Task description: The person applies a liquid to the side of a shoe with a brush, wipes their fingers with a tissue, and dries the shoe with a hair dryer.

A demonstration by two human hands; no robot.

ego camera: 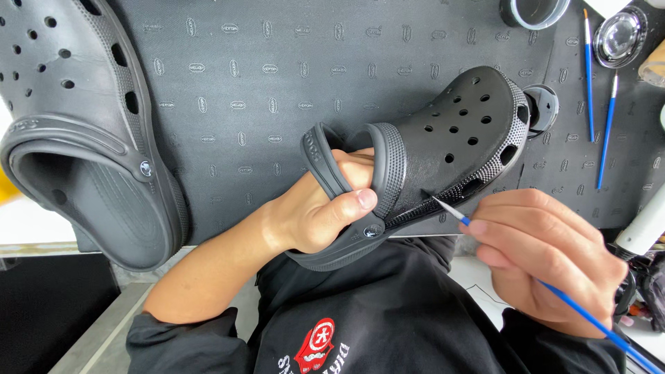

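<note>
Clog [450, 138]: your left hand [325, 208] grips its heel opening; keep it steady.
Brush [554, 291]: your right hand [547, 256] pinches it; touch only the tip to the sidewall.

I have only one view here, from the camera worn on the head, so there is no second view to share anything with. It looks steeply down and slightly forward over the person's own chest, which fills the picture at 6 o'clock. It is very near to the work: the left hand [325, 208] sits almost at the centre and the right hand [547, 256] at 4 o'clock. The dark patterned mat [277, 83] spreads toward 12 o'clock, away from the wearer
</note>
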